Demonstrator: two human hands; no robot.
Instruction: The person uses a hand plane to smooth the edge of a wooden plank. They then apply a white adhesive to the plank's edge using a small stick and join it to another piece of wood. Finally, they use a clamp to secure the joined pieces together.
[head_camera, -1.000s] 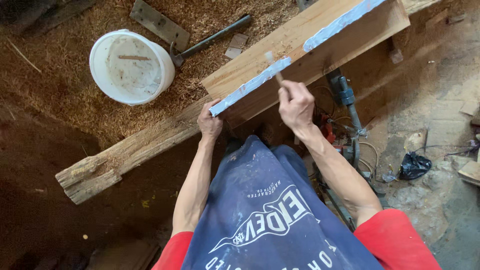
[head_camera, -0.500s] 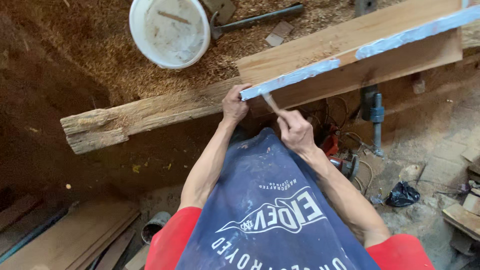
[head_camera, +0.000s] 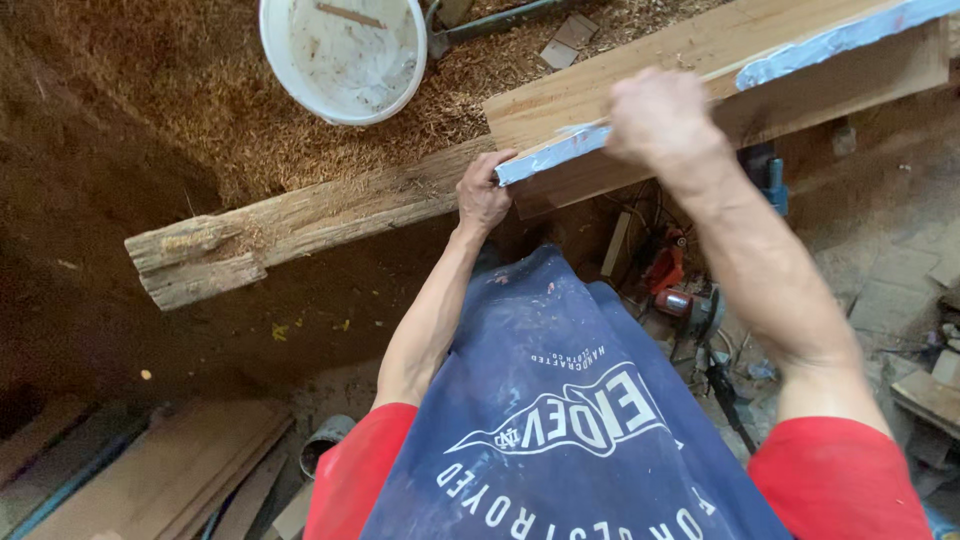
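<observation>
Carefully, my left hand (head_camera: 483, 195) clamps the pale wooden plank's (head_camera: 640, 75) glue-smeared end; my blurred right hand (head_camera: 655, 115) looks closed, contents unclear, so I spread evenly.

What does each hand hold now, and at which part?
The left hand grips the near end corner of the plank. The right hand is blurred above the plank's whitish coated edge; whether it holds anything cannot be told.
</observation>
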